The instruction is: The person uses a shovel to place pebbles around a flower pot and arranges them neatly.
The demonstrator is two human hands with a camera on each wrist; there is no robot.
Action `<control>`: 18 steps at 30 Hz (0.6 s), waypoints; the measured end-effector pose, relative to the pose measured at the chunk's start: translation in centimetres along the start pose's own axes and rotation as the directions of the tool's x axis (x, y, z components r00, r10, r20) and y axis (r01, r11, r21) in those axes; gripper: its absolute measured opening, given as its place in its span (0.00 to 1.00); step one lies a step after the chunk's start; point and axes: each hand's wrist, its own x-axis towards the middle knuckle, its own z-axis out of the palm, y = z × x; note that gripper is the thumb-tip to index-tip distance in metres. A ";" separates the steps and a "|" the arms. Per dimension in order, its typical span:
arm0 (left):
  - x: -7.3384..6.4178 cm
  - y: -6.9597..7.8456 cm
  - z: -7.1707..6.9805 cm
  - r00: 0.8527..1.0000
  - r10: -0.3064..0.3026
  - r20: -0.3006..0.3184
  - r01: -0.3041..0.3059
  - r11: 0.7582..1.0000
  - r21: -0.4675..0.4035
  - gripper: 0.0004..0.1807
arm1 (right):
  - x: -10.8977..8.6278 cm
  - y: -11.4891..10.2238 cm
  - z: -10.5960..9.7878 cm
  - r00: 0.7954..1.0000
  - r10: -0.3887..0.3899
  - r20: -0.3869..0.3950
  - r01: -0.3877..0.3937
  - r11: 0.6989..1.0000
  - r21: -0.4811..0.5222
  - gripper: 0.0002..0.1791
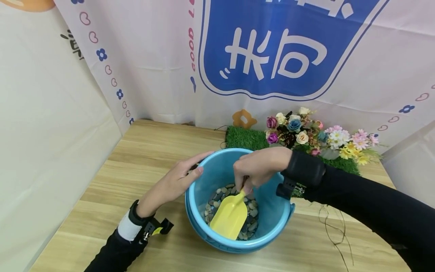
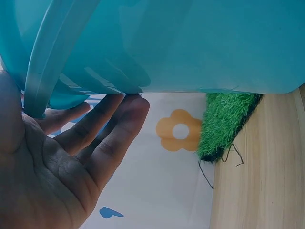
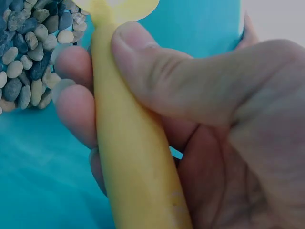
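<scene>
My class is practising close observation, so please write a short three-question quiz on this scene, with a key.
1. Open question: What does the right grip hold inside the blue bucket?
2. True or false: The left grip is deep inside the blue bucket.
3. Fill the gap: The bottom of the blue bucket is covered with grey and brown ____.

Key:
1. A yellow scoop.
2. False; it is up at the rim.
3. Stones.
</scene>
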 end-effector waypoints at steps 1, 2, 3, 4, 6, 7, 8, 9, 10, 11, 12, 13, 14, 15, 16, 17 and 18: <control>0.0 0.0 0.0 1.000 0.001 -0.001 -0.001 1.000 0.000 0.27 | -0.1 0.0 0.0 1.000 -0.005 0.000 0.005 1.000 0.002 0.21; -0.1 0.0 0.0 1.000 0.003 -0.001 -0.003 1.000 0.000 0.27 | -0.2 0.0 -0.1 1.000 -0.011 -0.002 0.011 1.000 0.007 0.20; -0.1 -0.1 0.1 1.000 0.000 -0.002 0.000 1.000 0.001 0.27 | -0.4 0.0 -0.1 1.000 -0.014 -0.002 0.015 1.000 0.012 0.20; -0.1 -0.1 0.1 1.000 0.000 -0.002 0.000 1.000 0.001 0.27 | -0.5 -0.1 -0.1 1.000 -0.019 -0.003 0.019 1.000 0.014 0.20; -0.1 -0.2 0.1 1.000 -0.003 -0.002 0.003 1.000 0.000 0.27 | -0.7 -0.1 -0.1 1.000 -0.028 -0.008 0.029 1.000 0.012 0.20; -0.1 -0.2 0.1 1.000 -0.003 -0.002 0.003 1.000 0.000 0.27 | -0.7 -0.1 -0.2 1.000 -0.028 -0.012 0.028 1.000 0.012 0.20; -0.1 -0.2 0.1 1.000 -0.004 -0.002 0.004 1.000 0.000 0.27 | -0.8 -0.1 -0.2 0.999 -0.032 -0.014 0.032 0.999 0.011 0.21; -0.1 -0.2 0.0 1.000 -0.005 -0.003 0.005 1.000 0.001 0.27 | -0.9 -0.1 -0.2 0.999 -0.034 -0.017 0.034 0.999 0.011 0.21; -0.1 -0.2 0.0 1.000 -0.004 -0.002 0.004 1.000 0.000 0.27 | -1.0 -0.1 -0.3 0.999 -0.037 -0.018 0.038 0.999 0.011 0.21; 0.0 -0.2 0.0 1.000 -0.003 -0.002 0.003 1.000 0.000 0.27 | -1.0 -0.1 -0.3 0.999 -0.040 -0.019 0.041 0.999 0.013 0.21; 0.0 -0.2 0.0 1.000 -0.002 -0.002 0.002 1.000 0.001 0.27 | -1.1 0.0 -0.3 0.999 -0.043 -0.019 0.043 0.999 0.015 0.21; 0.0 -0.1 0.0 1.000 -0.002 -0.003 0.002 1.000 0.002 0.27 | -1.2 -0.1 -0.4 0.999 -0.044 -0.018 0.045 0.999 0.016 0.21; 0.0 -0.1 0.0 1.000 -0.001 -0.002 0.001 1.000 0.000 0.27 | -1.2 -0.1 -0.4 0.999 -0.048 -0.020 0.048 0.999 0.017 0.21; 0.0 -0.1 0.0 1.000 0.000 -0.002 0.000 1.000 0.000 0.27 | -1.3 -0.1 -0.5 0.999 -0.049 -0.024 0.049 0.999 0.019 0.21; 0.0 -0.1 0.0 1.000 0.000 -0.002 0.000 1.000 0.001 0.27 | -1.3 -0.1 -0.5 0.998 -0.050 -0.027 0.051 0.999 0.019 0.20; 0.0 -0.1 0.0 1.000 0.001 -0.003 -0.001 1.000 0.004 0.27 | -1.4 -0.1 -0.6 0.998 -0.051 -0.032 0.052 0.998 0.018 0.20; 0.0 -0.1 0.0 1.000 0.002 -0.005 -0.002 1.000 0.006 0.27 | -1.4 -0.1 -0.6 0.998 -0.051 -0.035 0.052 0.999 0.016 0.20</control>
